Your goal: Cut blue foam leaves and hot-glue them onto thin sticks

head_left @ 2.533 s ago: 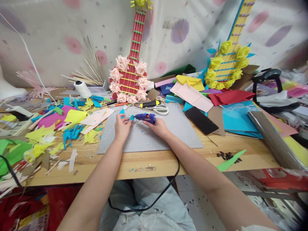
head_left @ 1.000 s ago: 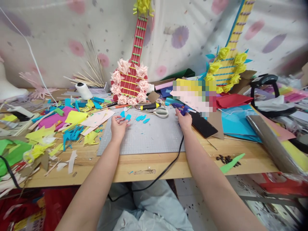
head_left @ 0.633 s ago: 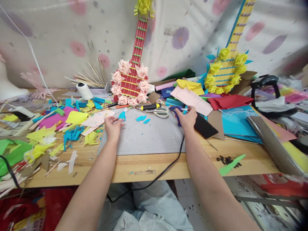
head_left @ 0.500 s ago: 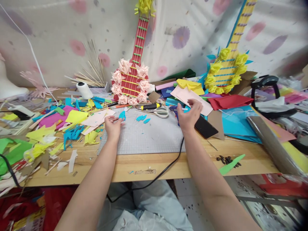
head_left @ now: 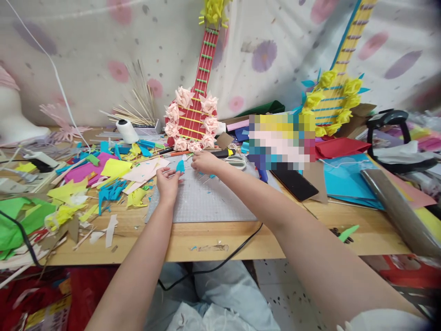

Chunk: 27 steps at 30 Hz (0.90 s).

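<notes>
Currently, left hand [head_left: 168, 184] over left part of grey cutting mat [head_left: 220, 204], fingers clamped on blue paper leaf [head_left: 180, 166]. Right hand [head_left: 203, 162] just beside, near small blue pieces [head_left: 212, 176]; whether its fingers grip anything, cannot tell. Glue gun [head_left: 262, 174], partly pixelated, at mat's right edge, near black phone [head_left: 299, 184]. Red paper guitar [head_left: 191, 120] upright at back of surface [head_left: 213, 234].

A small, bright blue papery leaf [head_left: 180, 166] stands at the fingertips of the left hand [head_left: 167, 184] — gripped near its lower end, upper end free. More blue leaf pieces [head_left: 212, 176] peek out beneath the right hand [head_left: 206, 162] — mostly hidden by it.
</notes>
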Available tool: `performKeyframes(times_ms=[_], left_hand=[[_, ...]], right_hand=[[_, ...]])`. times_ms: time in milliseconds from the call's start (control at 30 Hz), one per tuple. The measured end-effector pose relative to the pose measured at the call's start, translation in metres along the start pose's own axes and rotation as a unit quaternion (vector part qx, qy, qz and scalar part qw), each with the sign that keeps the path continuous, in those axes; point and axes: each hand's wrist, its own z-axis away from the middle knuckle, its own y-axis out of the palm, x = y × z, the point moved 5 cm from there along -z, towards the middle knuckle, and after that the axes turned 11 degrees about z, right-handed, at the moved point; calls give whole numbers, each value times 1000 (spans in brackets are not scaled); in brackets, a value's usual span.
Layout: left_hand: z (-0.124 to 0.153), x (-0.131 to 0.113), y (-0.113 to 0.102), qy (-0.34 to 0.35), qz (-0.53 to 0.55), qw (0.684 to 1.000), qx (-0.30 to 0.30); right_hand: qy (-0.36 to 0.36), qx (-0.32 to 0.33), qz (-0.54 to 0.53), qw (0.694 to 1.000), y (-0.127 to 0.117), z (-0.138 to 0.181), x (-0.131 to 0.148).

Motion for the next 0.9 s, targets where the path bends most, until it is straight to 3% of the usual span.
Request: performKeyframes(times_ms=[267, 600, 900], left_hand=[[0, 0, -1, 1, 8, 1000, -5], [-1, 0, -1, -7, 12, 1000, -13], [0, -1, -1, -7, 27, 999, -15]], right_hand=[[-43, 67, 75, 994, 5, -16, 7], [-72, 80, 95, 990, 4, -11, 6], [-105, 38, 105, 988, 6, -5, 7]])
